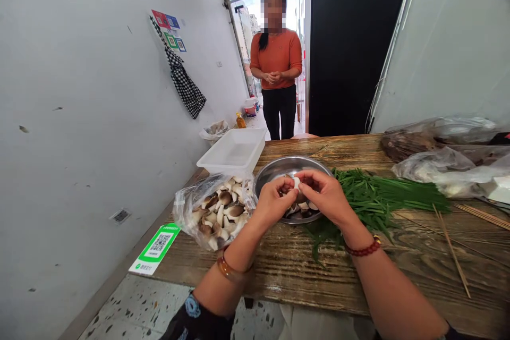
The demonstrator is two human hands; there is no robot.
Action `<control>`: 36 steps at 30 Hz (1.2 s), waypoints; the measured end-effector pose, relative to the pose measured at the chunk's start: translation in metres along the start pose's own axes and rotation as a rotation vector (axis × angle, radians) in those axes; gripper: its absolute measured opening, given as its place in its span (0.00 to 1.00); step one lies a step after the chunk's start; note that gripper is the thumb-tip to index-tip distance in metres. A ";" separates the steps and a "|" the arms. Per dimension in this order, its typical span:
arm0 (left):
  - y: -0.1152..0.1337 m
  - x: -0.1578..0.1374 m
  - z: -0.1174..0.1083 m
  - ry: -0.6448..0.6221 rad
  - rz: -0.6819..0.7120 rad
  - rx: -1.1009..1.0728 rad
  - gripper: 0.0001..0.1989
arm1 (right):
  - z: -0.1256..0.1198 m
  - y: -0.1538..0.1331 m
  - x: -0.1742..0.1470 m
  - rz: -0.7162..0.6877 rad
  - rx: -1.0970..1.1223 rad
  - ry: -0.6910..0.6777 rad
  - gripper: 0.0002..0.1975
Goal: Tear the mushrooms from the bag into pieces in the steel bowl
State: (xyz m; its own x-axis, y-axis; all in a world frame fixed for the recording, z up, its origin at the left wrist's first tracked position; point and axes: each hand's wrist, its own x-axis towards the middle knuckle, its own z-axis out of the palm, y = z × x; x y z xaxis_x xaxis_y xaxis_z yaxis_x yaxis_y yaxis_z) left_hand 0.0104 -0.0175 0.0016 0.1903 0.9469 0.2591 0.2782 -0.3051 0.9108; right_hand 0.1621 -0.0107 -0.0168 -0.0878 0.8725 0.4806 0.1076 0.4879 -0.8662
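Over a round steel bowl (274, 166), my left hand (275, 199) and my right hand (324, 194) meet with pinched fingers. Between them is a pale piece of mushroom (297, 183), gripped from both sides. Pieces of mushroom (303, 206) lie inside the bowl, partly covered by my hands. Left of the bowl, an opened clear plastic bag (187, 212) holds many brown-capped mushrooms (225, 211) with white stems. Just right of the bowl spreads a heap of long green leaves, like chives (366, 196), close to my right wrist.
A white plastic tub (235, 151) stands behind the mushroom bag. Thin wooden skewers (452, 252) and filled plastic bags (442, 167) lie at the right of the wooden table (295, 281). A green code card (155, 248) sits at the left edge. A person (275, 61) stands beyond the table.
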 end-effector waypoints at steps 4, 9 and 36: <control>0.001 0.004 0.005 0.032 -0.017 -0.058 0.06 | -0.001 0.004 0.001 0.013 0.056 0.015 0.10; -0.004 0.010 0.009 0.116 -0.047 -0.187 0.06 | -0.002 0.005 0.002 0.016 0.063 0.022 0.12; -0.013 0.019 0.007 0.050 -0.026 -0.135 0.04 | 0.009 0.001 -0.002 -0.112 -0.305 0.113 0.06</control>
State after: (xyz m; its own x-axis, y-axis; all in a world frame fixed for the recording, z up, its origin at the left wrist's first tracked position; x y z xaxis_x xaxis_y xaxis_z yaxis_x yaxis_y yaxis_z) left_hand 0.0166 0.0035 -0.0074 0.1369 0.9592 0.2472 0.1532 -0.2670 0.9514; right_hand 0.1539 -0.0123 -0.0195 -0.0076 0.8022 0.5970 0.3966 0.5504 -0.7347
